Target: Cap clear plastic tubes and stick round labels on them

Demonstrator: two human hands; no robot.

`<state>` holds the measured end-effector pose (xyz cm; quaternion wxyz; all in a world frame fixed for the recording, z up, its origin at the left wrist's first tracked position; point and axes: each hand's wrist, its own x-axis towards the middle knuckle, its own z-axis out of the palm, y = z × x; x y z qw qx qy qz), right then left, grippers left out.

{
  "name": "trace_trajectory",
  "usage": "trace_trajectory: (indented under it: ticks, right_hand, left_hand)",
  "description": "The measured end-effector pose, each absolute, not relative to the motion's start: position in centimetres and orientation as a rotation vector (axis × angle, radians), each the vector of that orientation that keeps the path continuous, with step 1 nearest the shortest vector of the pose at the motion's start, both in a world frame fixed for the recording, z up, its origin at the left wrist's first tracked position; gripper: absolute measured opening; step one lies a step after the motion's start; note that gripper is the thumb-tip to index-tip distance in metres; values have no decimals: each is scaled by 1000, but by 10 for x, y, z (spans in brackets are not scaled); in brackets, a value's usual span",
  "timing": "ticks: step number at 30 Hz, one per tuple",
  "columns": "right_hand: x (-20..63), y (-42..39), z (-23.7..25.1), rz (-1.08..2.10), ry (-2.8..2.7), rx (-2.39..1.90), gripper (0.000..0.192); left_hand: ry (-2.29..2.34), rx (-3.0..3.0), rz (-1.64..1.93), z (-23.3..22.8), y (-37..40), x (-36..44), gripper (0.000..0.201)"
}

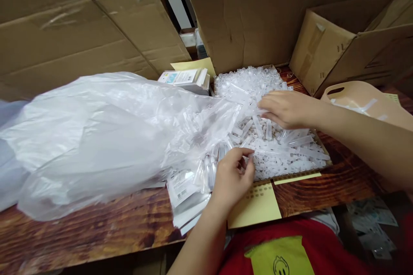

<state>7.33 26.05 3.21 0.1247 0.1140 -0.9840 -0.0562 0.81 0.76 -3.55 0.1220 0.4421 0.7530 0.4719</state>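
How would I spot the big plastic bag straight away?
Find the wooden table, then look at its left part. The plastic bag sprawls there, narrowing towards the small plastic pieces. Unlike the brown cardboard behind it, this is whitish, shiny and crumpled.

Glossy, crinkled, translucent plastic bag (106,137) at left; smooth, frosted plastic tubes (269,129) right of centre; matt, creased cardboard box (322,47) upper right; glossy, grained wooden tabletop (97,240); matt yellow paper sheet (254,215) lower centre.
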Motion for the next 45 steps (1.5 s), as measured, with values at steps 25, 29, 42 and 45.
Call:
trace_trajectory:
  ticks: [25, 29, 42, 45]
  right_hand:
    - [148, 128, 2, 207, -2407, 139, 34]
    - [151, 117, 0, 190, -2382, 50, 34]
    - [148, 91, -25, 348, -2192, -16, 45]
    - [147, 83, -27, 461, -2154, -18, 52]
  left_hand:
    - [659, -134, 1954, -3, 8, 28, 17]
    - [581, -69, 1916, -7, 8, 30, 15]
    - [820, -92, 2061, -10, 9, 44, 32]
    - [816, -43, 2073, -11, 4, 49, 30]
